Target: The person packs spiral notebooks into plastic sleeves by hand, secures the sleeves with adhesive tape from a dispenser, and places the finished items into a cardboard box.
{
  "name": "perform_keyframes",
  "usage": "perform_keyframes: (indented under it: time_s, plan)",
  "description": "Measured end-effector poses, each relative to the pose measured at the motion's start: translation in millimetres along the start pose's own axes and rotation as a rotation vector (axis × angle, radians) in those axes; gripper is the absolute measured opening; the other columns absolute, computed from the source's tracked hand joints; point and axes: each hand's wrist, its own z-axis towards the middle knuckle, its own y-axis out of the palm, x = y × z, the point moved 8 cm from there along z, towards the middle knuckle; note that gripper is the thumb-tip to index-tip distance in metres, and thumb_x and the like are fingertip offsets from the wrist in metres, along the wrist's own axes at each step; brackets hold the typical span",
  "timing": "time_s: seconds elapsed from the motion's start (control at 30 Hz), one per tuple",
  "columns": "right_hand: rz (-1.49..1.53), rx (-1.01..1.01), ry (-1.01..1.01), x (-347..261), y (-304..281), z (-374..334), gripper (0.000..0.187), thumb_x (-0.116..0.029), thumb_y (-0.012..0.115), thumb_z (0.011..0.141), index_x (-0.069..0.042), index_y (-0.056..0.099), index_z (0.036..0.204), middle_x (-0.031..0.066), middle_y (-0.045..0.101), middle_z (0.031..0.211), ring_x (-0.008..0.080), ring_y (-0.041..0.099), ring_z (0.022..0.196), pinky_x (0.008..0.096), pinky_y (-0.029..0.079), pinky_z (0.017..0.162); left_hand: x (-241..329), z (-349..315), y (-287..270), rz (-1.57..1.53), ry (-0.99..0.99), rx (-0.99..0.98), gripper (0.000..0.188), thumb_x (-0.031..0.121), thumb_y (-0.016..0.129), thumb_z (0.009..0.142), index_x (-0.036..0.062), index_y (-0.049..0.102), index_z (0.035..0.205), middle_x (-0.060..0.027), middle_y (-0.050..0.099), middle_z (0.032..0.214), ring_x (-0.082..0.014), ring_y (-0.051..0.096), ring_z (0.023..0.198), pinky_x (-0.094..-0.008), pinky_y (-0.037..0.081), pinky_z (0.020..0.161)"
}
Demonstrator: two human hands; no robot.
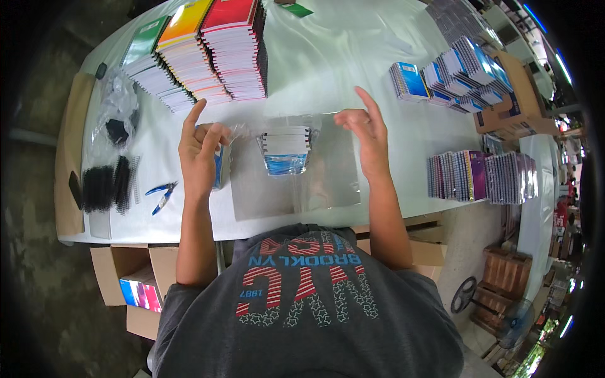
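Right now, a bundle of blue-covered notebooks rests on clear plastic film spread over a white-covered table, between the person's two hands. The left hand is raised at the film's left side, index finger extended, the other fingers curled near the thumb; just beside it is another blue item (mostly hidden). The right hand is raised by the film's upper right corner, index finger stretched up. Whether either hand pinches the film, I cannot tell. Blue-handled pliers lie left of the left hand, near black binding coils.
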Motion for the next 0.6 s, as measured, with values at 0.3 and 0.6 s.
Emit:
perform_keyframes:
  time_s: [0.3, 0.6]
  plan:
    - [-0.108, -0.107, -0.193, 88.9, 62.6, -21.3, 0.079, -0.023, 0.078, 0.073, 0.0, 0.032, 0.134, 0.0127, 0.051, 0.12, 0.0213, 0.052, 0.108, 0.0329, 0.041, 0.093, -82.3, -36.4, 72.8, 0.081, 0.152, -0.197, 0.08, 0.042, 0.057, 0.089, -0.0038, 0.02, 0.143, -0.022, 0.042, 0.136, -0.0318, 0.042, 0.126, -0.0389, 0.033, 0.103]
    - [0.092, 0.242, -0.15, 87.2, 66.8, -16.6, 0.023, -0.015, 0.063, 0.087, -0.003, 0.055, 0.105, -0.0001, 0.056, 0.088, 0.0052, 0.049, 0.076, 0.0217, 0.042, 0.068, -71.9, -64.3, 69.1, 0.337, 0.293, 0.211, 0.039, 0.015, 0.057, 0.091, 0.0012, 0.053, 0.126, -0.0212, 0.048, 0.13, -0.0361, 0.045, 0.121, -0.0389, 0.034, 0.101]
